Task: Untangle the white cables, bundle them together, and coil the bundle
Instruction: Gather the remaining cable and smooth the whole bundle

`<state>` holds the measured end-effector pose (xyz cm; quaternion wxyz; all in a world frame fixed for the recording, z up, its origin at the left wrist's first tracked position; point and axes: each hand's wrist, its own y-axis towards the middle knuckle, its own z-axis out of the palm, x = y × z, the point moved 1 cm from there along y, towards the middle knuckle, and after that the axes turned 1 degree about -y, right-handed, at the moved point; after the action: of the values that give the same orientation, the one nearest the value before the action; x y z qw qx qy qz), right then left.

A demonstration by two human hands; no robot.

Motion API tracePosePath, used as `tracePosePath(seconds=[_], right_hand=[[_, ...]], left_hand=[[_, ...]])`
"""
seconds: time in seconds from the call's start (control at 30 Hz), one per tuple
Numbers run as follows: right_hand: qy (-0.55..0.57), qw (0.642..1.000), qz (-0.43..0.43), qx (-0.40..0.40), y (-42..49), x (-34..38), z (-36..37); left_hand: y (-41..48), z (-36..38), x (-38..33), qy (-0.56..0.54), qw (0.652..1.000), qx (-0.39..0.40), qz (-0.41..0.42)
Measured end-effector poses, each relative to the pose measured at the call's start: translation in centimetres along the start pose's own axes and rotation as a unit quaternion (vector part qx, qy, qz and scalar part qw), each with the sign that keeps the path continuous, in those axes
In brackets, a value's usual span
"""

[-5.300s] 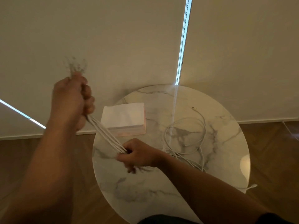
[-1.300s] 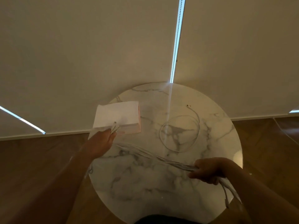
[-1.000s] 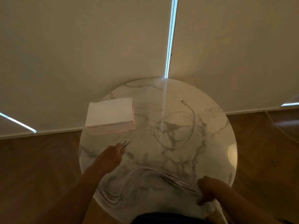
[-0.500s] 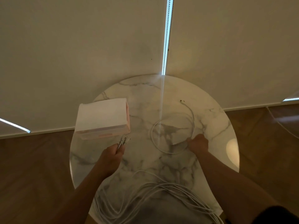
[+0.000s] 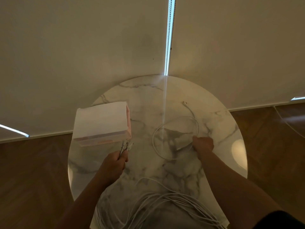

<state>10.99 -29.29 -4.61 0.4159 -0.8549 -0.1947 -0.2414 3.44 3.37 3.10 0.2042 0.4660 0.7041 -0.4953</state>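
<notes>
1. Right of the white box [image 5: 100,119], on the round marble table [image 5: 231,164], find the one loose cable [image 5: 154,142] lying in an open loop, its plug end pointing away past the box's far edge.
2. Note the right hand [image 5: 203,144] at the side of that loop farthest from the box, with fingers curled down onto the wire. Cannot tell whether pinched yet.
3. Note the left hand [image 5: 113,162] just in front of the box's near right corner. Fist closed round the bundle [image 5: 165,204], plug ends [image 5: 126,145] sticking up beside the box, slack trailing toward the body.
4. Judged step: adding the stray to the bundle. Pinch the wire itself and lift slowly, letting the loop open rather than knot.
5. Slide along to its plug, carry it toward the box, and level it with the gathered plugs before closing the left fist over it.
6. Grip firmly with the left meanwhile, to stop the ends slipping uneven before coiling.
</notes>
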Motion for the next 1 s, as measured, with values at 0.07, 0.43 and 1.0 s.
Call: tracePosePath(seconds=[0.07, 0.43, 1.0], right_hand=[[0.163, 0.986, 0.021, 0.024, 0.0, 0.3, 0.0], [-0.169, 0.975, -0.139, -0.033, 2.5, 1.6, -1.0], [-0.134, 0.955, -0.233, -0.124, 3.6, 4.4, -0.7]], left_hand=[[0.0, 0.0, 0.1, 0.001, 1.000, -0.004, 0.000], [-0.2, 0.0, 0.2, -0.005, 1.000, -0.007, -0.003], [-1.7, 1.2, -1.7, -0.093, 0.995, 0.001, -0.044]])
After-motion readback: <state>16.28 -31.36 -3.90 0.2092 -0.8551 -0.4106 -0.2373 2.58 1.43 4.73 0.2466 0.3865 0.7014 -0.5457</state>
